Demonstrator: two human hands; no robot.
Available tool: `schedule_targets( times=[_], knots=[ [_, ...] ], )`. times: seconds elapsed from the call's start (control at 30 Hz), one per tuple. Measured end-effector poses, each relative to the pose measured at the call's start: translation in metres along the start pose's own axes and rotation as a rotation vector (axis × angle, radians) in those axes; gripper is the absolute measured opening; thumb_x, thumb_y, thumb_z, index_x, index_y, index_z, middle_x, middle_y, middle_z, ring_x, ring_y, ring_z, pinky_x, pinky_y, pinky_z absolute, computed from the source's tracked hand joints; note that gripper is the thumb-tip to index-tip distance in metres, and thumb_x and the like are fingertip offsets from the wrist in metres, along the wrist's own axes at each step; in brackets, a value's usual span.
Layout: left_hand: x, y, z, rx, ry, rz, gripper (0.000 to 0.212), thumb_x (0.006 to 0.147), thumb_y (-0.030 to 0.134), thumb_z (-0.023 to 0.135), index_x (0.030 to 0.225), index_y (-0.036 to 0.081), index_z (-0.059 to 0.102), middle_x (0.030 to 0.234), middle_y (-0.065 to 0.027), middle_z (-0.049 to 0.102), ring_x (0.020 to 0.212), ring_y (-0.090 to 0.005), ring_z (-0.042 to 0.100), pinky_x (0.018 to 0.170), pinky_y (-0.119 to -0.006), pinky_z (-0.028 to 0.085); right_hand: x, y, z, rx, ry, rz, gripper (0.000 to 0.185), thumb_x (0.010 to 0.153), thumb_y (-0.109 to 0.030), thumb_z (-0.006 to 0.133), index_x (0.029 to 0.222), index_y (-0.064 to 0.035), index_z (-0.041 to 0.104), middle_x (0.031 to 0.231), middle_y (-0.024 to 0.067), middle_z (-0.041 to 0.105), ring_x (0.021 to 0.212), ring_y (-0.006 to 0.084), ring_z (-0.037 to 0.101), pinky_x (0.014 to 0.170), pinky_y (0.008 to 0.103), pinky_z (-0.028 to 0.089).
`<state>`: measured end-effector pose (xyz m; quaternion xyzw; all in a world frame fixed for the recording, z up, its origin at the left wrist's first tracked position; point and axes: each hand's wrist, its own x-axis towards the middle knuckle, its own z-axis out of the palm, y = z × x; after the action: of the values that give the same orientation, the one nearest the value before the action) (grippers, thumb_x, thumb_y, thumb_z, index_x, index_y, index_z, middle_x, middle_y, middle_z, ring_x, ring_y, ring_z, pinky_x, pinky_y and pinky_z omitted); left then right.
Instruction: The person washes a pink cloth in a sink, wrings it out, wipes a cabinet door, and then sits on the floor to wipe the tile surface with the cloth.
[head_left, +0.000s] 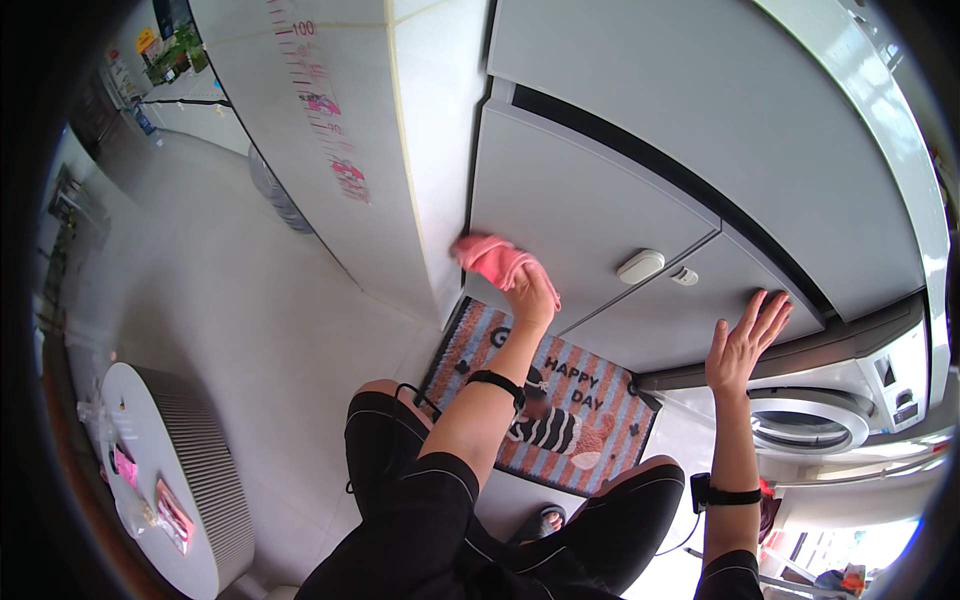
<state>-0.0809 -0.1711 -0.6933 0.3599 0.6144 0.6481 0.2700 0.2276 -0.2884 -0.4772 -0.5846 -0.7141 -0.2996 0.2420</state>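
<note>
My left hand (533, 300) grips a pink cloth (491, 259), slightly blurred at its far end. The cloth lies at the lower left edge of a grey cabinet door (577, 202), close to the wall corner. With fingers spread, my right hand (739, 356) holds nothing; its fingertips appear to rest on the neighbouring grey cabinet door (667, 315). A white oval latch piece (640, 266) is fixed on the left door. Across the gap, a smaller white catch (684, 276) sits on the right door.
A striped doormat (600, 435) with writing lies below the doors. A front-loading washing machine (810, 420) stands at right. The tiled wall column (360, 97) carries a height chart. An oval white table (150, 450) with small packages stands at lower left.
</note>
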Motion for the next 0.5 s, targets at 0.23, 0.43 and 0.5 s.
schedule_targets(
  times=[0.23,0.43,0.5],
  knots=[
    [-0.011,-0.023,0.007,-0.309,0.081,-0.725,0.061,0.119,0.055,0.029,0.151,0.003,0.031,0.150,-0.0286,0.049,0.125,-0.0290,0.064,0.106,-0.044,0.053,0.000,-0.001,-0.003,0.005,-0.033,0.004,0.081,0.116,-0.054,0.037,0.176,-0.0011,0.022,0.183,0.0307,0.003,0.169,0.0533,-0.002,0.134,0.0674,0.001],
    [-0.089,0.028,0.021,0.614,-0.599,0.543,0.051,0.106,0.028,0.061,0.147,0.000,0.051,0.143,-0.0370,0.045,0.134,-0.0490,0.049,0.116,-0.066,0.036,0.007,-0.031,-0.018,0.077,0.040,0.058,0.076,0.116,-0.051,0.039,0.173,-0.0020,0.032,0.179,0.0308,0.016,0.165,0.0503,0.013,0.132,0.0638,0.011],
    [-0.104,0.050,0.020,0.223,-0.677,0.519,0.051,0.104,0.028,0.063,0.148,0.005,0.057,0.151,-0.0319,0.048,0.144,-0.0518,0.044,0.123,-0.069,0.031,0.000,-0.055,-0.028,0.119,0.048,0.131,0.072,0.116,-0.049,0.041,0.170,-0.0022,0.041,0.172,0.0312,0.028,0.159,0.0482,0.026,0.129,0.0609,0.018]
  ],
)
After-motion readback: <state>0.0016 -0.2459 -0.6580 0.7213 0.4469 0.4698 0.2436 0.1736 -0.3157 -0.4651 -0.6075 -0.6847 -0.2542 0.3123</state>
